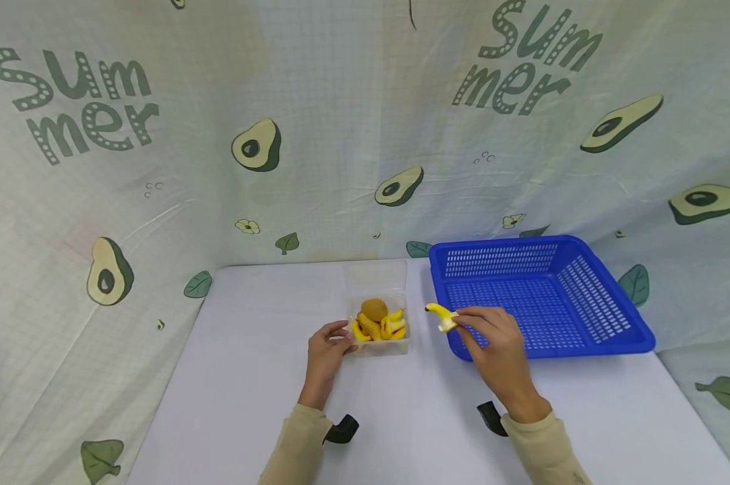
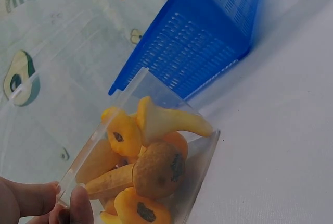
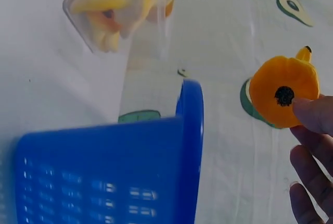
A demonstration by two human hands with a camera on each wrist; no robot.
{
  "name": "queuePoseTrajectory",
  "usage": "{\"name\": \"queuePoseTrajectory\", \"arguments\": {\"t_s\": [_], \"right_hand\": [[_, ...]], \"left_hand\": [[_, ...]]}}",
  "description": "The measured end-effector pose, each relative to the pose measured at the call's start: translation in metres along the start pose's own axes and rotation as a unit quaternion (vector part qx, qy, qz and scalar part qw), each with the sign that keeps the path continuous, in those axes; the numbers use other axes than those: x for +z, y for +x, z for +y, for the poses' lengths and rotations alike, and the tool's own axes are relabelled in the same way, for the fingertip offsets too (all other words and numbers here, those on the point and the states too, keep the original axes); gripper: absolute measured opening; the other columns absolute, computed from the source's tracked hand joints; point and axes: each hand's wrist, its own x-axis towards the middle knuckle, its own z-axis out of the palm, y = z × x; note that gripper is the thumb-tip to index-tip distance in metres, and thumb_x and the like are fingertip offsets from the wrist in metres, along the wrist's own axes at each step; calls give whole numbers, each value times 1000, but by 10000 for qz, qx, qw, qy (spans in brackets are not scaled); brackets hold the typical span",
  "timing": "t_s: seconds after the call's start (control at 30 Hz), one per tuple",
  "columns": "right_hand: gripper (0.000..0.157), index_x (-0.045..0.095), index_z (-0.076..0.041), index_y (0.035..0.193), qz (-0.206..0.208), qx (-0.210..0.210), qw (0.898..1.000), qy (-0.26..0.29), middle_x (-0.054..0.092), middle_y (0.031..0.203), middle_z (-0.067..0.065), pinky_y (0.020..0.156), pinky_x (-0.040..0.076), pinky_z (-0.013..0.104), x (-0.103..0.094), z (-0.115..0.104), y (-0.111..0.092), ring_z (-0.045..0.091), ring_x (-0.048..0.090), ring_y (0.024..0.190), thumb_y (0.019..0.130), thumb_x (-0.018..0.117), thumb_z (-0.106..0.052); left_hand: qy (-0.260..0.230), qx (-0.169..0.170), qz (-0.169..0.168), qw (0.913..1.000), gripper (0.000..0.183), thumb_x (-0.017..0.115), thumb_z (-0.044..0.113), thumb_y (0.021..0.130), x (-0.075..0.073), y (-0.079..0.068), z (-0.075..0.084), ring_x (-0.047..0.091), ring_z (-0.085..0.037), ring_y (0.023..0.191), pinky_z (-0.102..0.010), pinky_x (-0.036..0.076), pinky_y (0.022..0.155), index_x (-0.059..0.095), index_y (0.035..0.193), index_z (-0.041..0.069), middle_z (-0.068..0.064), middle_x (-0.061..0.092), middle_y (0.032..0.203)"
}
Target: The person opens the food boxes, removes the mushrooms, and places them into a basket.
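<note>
My left hand (image 1: 327, 353) holds the left rim of a clear plastic box (image 1: 377, 348), its thumb and fingers at the wall in the left wrist view. Inside lie several yellow toy mushrooms (image 2: 174, 122) and brown ones (image 2: 158, 169), some with dark patches. The box's clear lid (image 1: 375, 275) stands raised at the back. Between thumb and fingers, my right hand (image 1: 501, 350) pinches a yellow toy mushroom (image 3: 278, 86) by its cap, a dark round patch showing on the cap. Its dark-tipped stem points left in the head view, near the basket's left rim.
A blue perforated plastic basket (image 1: 440, 269) stands on the right of the white table (image 1: 249, 377), right of the clear box. Behind the table hangs a pale cloth (image 1: 328, 87) printed with avocados, leaves and lettering. Black straps or mounts show near both wrists.
</note>
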Motion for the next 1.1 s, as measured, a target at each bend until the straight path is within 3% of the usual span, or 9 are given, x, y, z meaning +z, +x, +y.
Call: {"name": "queuePoseTrajectory", "arguments": {"t_s": [0.3, 0.53, 0.83, 1.1], "right_hand": [[39, 80, 3, 99, 310, 153, 9993, -174, 76, 103, 17, 85, 43, 30, -20, 13, 6, 36, 65, 95, 66, 88, 22], [36, 79, 6, 100, 310, 168, 9983, -468, 75, 104, 20, 83, 47, 42, -30, 25, 11, 40, 66, 95, 68, 88, 21], [36, 78, 4, 109, -319, 599, 9951, -723, 73, 115, 21, 95, 51, 60, -32, 36, 12, 42, 64, 106, 77, 84, 19], [36, 79, 0, 107, -678, 178, 9966, -433, 74, 113, 15, 90, 53, 54, -13, 19, 5, 37, 66, 107, 75, 87, 15]], "left_hand": [[19, 28, 38, 10000, 37, 69, -8, 96, 2, -2, 1, 62, -13, 79, -35, 68, 79, 62, 133, -13, -14, 61, 106], [48, 30, 75, 10000, 35, 68, -8, 97, 2, -1, -1, 62, -14, 80, -29, 67, 76, 64, 132, -12, -14, 60, 106], [49, -5, 99, 9999, 36, 68, -7, 97, 2, -3, 1, 61, -15, 81, -30, 67, 78, 64, 132, -11, -14, 60, 106], [71, -10, 132, 9999, 35, 68, -8, 97, 3, -1, -1, 60, -15, 80, -34, 68, 81, 64, 131, -11, -14, 60, 105]]}}
